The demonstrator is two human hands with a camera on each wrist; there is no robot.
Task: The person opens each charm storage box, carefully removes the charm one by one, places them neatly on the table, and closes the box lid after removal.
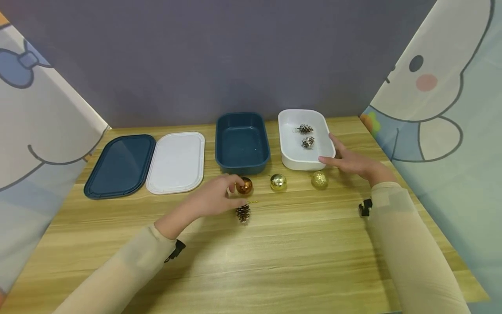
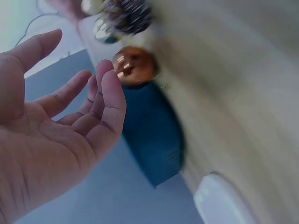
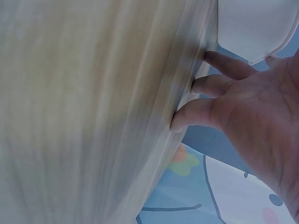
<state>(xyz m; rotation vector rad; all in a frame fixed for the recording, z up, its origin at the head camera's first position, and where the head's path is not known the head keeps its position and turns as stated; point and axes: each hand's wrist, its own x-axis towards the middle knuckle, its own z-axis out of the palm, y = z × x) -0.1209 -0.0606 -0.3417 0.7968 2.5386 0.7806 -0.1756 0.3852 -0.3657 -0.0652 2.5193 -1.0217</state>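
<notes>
Two pinecones (image 1: 307, 142) in white bin (image 1: 300, 165); right hand (image 1: 353, 162) spread at its right side; left hand (image 1: 213, 196) loosely spread by copper ball (image 1: 246, 187), bin's front-left.

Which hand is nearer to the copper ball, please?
Left. The left hand is close beside the copper ball; the right hand is farther off, beside the white box.

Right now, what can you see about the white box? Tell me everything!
The white box looks like smooth plastic, with rounded corners and an open top. It stands upright on the wood-grain table, right of the dark blue box with a gap between. Two pinecones lie inside. The right hand touches its rim.
</notes>
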